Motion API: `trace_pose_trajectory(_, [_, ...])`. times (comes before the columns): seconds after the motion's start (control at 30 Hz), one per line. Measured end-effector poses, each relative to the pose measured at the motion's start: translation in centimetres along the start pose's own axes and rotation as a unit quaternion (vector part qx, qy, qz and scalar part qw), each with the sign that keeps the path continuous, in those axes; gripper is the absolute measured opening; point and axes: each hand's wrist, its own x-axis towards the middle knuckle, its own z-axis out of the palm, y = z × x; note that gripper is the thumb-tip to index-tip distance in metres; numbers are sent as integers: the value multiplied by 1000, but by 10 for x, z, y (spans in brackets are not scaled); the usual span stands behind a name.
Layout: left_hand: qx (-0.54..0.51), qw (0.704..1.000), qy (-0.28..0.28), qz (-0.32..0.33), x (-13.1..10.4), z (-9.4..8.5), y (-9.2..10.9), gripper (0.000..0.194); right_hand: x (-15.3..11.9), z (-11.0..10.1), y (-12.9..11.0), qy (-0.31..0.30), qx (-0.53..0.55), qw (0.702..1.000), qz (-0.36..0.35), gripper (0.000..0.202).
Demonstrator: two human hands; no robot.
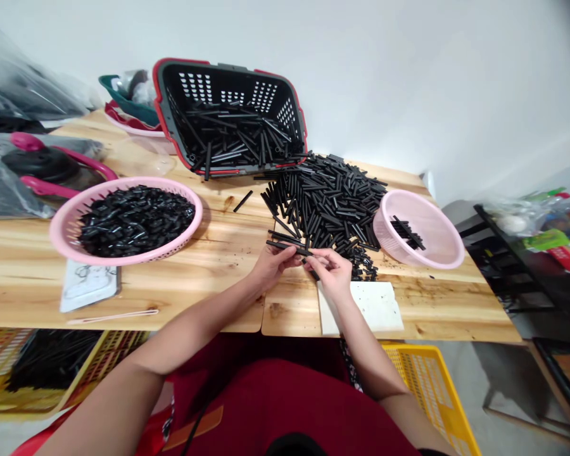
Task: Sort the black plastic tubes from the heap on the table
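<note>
Near the front of a big pile of short black tubes [332,196], my two hands meet over the wooden table. My left hand [272,265] is closed, thumb and fingers pinching a black tube [300,251]. Close against it, my right hand [333,269] is also closed, its fingertips at the tube's right end. Another dark piece pokes out below the right fingers; its kind is hard to make out. Small black offcuts [363,263] lie just beyond the right hand. A white board [373,307] lies partly under the right forearm.
A black basket with red trim [230,66] lies tipped at the back, tubes spilling out. At left stands a pink basket [57,234] of glossy black pieces; at right, a pink basin [444,234] holds several tubes. Yellow crates [437,386] sit below the table's front edge [285,329].
</note>
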Motion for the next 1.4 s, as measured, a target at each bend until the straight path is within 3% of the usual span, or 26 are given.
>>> trace_pose_trajectory(0.33, [28, 999, -15, -13, -4, 3, 3, 41, 4, -6, 9, 11, -52, 999, -9, 30])
trace_pose_trajectory(0.5, [26, 1000, 16, 5, -4, 2, 13, 45, 7, -15, 7, 44, -27, 999, -8, 31])
trace_pose_trajectory(0.77, [55, 998, 31, -5, 0, 1, 16, 57, 8, -22, 6, 24, -39, 999, -14, 31])
trace_pose_trajectory(1.4, [14, 995, 56, -76, -1, 1, 10, 44, 12, -23, 4, -1, -64, 997, -33, 31])
